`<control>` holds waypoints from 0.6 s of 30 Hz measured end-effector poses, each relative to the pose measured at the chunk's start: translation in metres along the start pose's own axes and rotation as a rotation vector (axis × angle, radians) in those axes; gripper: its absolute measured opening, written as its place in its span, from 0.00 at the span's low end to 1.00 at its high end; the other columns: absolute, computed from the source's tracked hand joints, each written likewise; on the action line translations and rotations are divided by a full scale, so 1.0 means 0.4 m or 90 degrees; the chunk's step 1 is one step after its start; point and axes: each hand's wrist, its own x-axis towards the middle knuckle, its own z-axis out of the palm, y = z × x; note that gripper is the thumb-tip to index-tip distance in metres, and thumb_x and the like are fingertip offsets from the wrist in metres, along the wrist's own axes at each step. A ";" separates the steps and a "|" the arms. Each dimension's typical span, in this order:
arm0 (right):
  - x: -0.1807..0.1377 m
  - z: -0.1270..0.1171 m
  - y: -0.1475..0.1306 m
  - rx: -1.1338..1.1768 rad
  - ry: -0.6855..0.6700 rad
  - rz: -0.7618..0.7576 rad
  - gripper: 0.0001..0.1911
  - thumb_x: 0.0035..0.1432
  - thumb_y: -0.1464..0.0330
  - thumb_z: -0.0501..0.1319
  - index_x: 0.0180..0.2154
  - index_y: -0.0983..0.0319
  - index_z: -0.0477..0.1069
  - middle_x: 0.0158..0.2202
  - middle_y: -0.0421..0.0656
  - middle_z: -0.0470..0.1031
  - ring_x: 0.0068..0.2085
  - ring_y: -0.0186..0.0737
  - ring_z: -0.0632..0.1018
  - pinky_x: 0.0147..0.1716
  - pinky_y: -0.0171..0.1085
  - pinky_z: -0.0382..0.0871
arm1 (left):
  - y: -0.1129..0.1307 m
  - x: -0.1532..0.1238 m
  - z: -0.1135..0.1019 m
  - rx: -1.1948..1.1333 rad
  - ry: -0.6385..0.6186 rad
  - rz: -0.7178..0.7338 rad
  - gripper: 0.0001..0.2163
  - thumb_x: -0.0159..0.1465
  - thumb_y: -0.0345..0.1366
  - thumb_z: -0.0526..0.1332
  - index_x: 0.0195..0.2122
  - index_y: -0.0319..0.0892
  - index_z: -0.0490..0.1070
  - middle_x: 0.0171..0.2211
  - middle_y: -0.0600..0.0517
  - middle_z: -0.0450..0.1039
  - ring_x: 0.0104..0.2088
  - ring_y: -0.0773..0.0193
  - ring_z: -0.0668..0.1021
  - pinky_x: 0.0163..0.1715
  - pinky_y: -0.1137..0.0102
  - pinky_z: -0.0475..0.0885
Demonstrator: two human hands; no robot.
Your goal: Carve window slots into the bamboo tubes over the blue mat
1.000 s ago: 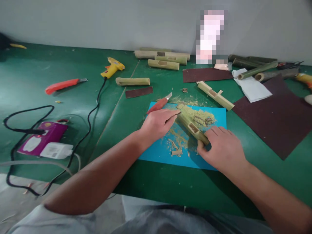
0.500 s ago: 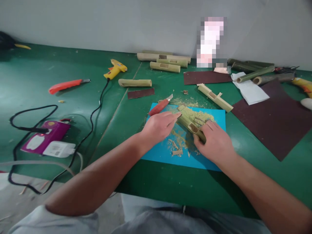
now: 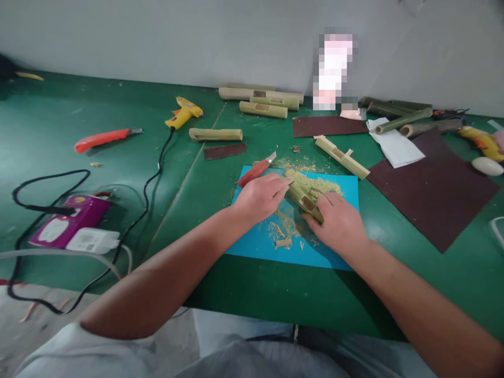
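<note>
My right hand (image 3: 339,219) is wrapped round the lower end of a green bamboo tube (image 3: 298,193), which lies slantwise over the blue sheet (image 3: 252,247). A squared opening is cut in the tube close to my right fingers. My left hand (image 3: 263,197) is closed at the tube's upper part, pinching a small dark piece of sandpaper, mostly hidden by the fingers. Pale green dust (image 3: 328,185) is heaped beside the tube, and shavings (image 3: 281,241) are scattered below it. Just beyond my left hand rests a red-handled knife (image 3: 255,172), blade pointing away.
Several cut bamboo tubes (image 3: 263,109) lie at the back, another (image 3: 342,157) right of the sheet. Brown sandpaper sheets (image 3: 437,194) are at right. A yellow glue gun (image 3: 183,113), its black cord, an orange-red cutter (image 3: 103,140) and a purple power box (image 3: 69,223) occupy the left.
My left fingers have slid a little along the tube toward its opening. My right hand keeps its hold, and the whole view has shifted slightly.
</note>
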 end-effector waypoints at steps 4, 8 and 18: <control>0.000 0.004 0.000 0.019 0.008 0.020 0.11 0.66 0.60 0.60 0.33 0.59 0.69 0.34 0.49 0.75 0.38 0.48 0.76 0.36 0.43 0.67 | -0.006 -0.015 -0.005 0.024 -0.013 0.020 0.16 0.77 0.37 0.53 0.53 0.39 0.78 0.34 0.48 0.78 0.35 0.64 0.81 0.42 0.66 0.81; 0.000 0.005 0.001 0.030 0.013 0.018 0.11 0.66 0.61 0.60 0.34 0.60 0.68 0.34 0.49 0.75 0.38 0.49 0.76 0.35 0.43 0.66 | -0.008 -0.027 -0.005 0.037 -0.009 0.031 0.16 0.77 0.37 0.52 0.56 0.40 0.77 0.33 0.49 0.78 0.36 0.62 0.81 0.43 0.64 0.81; 0.001 0.006 -0.003 0.040 -0.009 0.033 0.10 0.66 0.61 0.59 0.34 0.60 0.69 0.35 0.50 0.75 0.40 0.50 0.75 0.37 0.44 0.67 | 0.000 -0.014 -0.004 0.054 -0.008 0.032 0.16 0.77 0.37 0.52 0.55 0.39 0.77 0.31 0.50 0.76 0.34 0.63 0.81 0.41 0.66 0.81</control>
